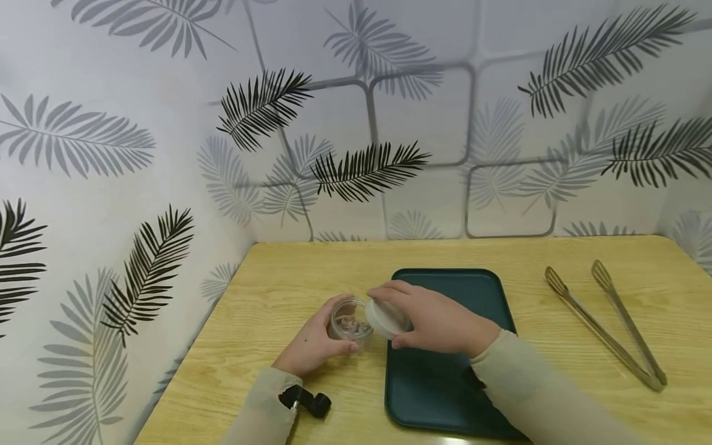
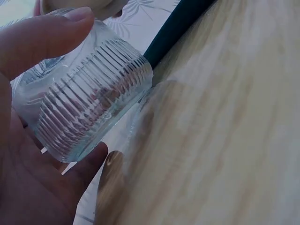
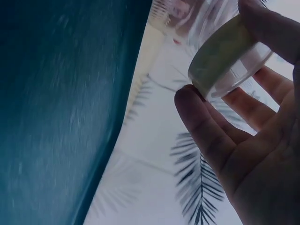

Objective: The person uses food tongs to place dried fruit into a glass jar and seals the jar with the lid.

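Observation:
My left hand (image 1: 314,341) grips a clear glass jar (image 1: 351,337) around its side, thumb at the front. The left wrist view shows the ribbed wall of the jar (image 2: 96,91). Small pinkish-brown pieces (image 1: 351,324) lie inside the jar, whose top is uncovered. My right hand (image 1: 439,318) holds a round whitish lid (image 1: 385,318) by its edge, thumb on one side and fingers on the other. The lid is tilted close beside the jar's rim, over the tray's left edge. In the right wrist view, the lid (image 3: 220,58) shows a pale band and a clear inner rim.
Under my right forearm lies a dark green tray (image 1: 439,395) on the light wooden table (image 1: 278,278). Metal tongs (image 1: 601,334) rest spread apart to the tray's right. A leaf-patterned wall (image 1: 411,204) borders the table at the back and left.

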### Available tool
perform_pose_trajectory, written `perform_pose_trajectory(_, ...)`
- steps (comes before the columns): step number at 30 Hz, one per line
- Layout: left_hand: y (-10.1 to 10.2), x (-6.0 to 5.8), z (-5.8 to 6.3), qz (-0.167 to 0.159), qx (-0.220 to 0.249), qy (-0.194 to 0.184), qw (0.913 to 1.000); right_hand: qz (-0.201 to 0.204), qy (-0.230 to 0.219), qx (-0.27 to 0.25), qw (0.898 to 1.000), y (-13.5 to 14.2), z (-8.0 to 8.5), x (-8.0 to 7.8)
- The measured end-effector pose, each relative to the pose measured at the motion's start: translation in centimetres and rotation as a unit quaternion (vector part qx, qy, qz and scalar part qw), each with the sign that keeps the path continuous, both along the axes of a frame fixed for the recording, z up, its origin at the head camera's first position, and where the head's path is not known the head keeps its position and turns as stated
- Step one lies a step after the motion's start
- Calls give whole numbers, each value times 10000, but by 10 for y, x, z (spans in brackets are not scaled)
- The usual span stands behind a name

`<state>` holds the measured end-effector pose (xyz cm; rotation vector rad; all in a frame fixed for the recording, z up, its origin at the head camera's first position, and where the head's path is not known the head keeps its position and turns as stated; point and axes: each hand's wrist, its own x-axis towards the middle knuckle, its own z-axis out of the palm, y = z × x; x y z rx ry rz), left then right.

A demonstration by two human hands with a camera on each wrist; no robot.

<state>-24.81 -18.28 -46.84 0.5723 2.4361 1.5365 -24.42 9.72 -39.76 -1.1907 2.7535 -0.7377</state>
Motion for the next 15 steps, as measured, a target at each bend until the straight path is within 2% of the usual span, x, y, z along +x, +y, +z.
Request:
perform_pose_trajectory(7, -2, 1, 3, -70, 41, -79, 9999, 279, 334, 90, 9990, -28, -7, -6)
perform_pose_trajectory(12, 0, 2, 5, -256, 170, -107, 9995, 399, 679, 262, 9966, -38, -9, -7)
perform_pose_trajectory(15, 2, 3, 6, -260, 150, -167, 9994, 563, 878, 320, 9940, -41, -8, -8)
